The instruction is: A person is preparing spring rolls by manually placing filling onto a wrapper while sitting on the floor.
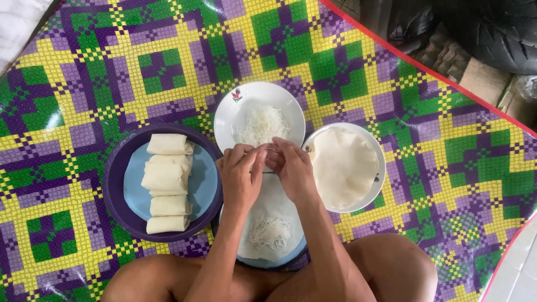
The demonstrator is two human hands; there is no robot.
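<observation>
My left hand (240, 176) and my right hand (291, 168) meet fingertip to fingertip at the near rim of a white plate (235, 114) that holds thin white noodles (262, 124). Both pinch a small tuft of noodles between them. Below the hands lies a flat white wrapper (272, 210) on a blue plate (268, 262), with a small heap of noodles (271, 231) on it. Part of the wrapper is hidden under my wrists.
A purple plate with a blue middle (114, 184) at the left carries several rolled white wraps (166, 182). A white plate (380, 168) at the right holds a stack of flat wrappers (344, 168). All sit on a checkered purple, green and yellow mat (112, 72); my bare knees frame the bottom.
</observation>
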